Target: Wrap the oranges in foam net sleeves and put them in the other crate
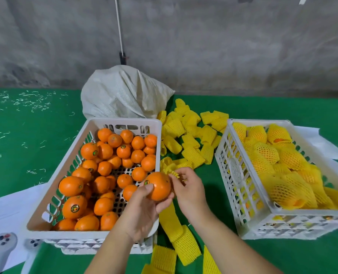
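My left hand (144, 206) grips a bare orange (158, 186) with a small sticker, held over the right front corner of the left crate. My right hand (188, 188) pinches a yellow foam net sleeve (171, 172) against the orange's right side; most of the sleeve is hidden behind my fingers. The white left crate (122, 122) holds several bare oranges (105, 169). The white right crate (231, 175) holds several oranges wrapped in yellow sleeves (282, 171).
Loose yellow sleeves (190, 139) lie piled on the green table between the crates, with more sleeves (184, 240) near the front edge. A white woven sack (122, 95) stands behind the left crate. White paper sheets (10, 210) and a white controller (2, 244) lie at front left.
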